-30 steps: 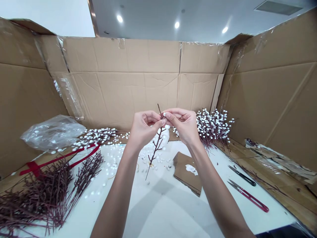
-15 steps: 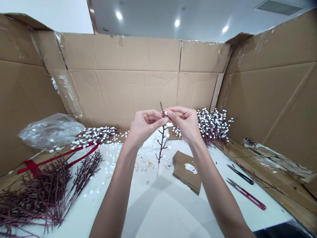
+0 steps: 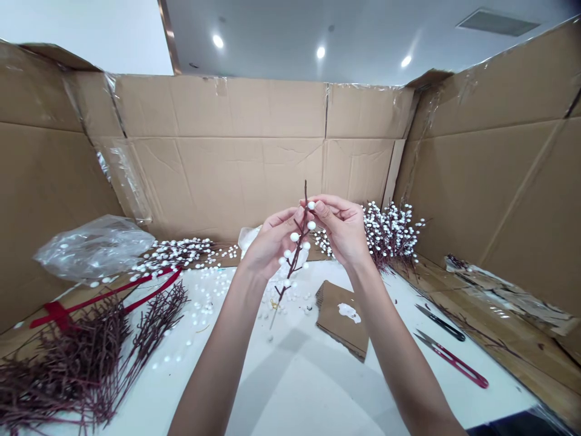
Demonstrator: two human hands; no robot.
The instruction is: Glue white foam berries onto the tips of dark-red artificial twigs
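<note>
Held up over the white table is a dark brown artificial twig (image 3: 297, 257), tilted with its bare tip up and its stem end down to the left. Several white berries sit on its short side shoots. My left hand (image 3: 272, 239) pinches the twig near its upper part between thumb and fingers. At the same height, my right hand (image 3: 342, 227) pinches a white berry (image 3: 311, 206) against the twig's upper right side. Below and right lies a piece of cardboard (image 3: 340, 330) bearing a white glue-like blob (image 3: 349, 312).
Bare brown twigs (image 3: 77, 363) lie at left by a red ribbon (image 3: 154, 277) and a clear plastic bag (image 3: 95, 248). Loose white berries scatter across the table (image 3: 285, 387). Berried stems (image 3: 393, 233) stand back right. Black snips (image 3: 440, 322) and red snips (image 3: 454, 358) lie at right. Cardboard walls (image 3: 249, 163) surround the table.
The twig has tilted, its lower end swinging left and its tip shifting right. My left hand has turned and dropped slightly, showing more berries along the twig. My right hand stays at the berry.
</note>
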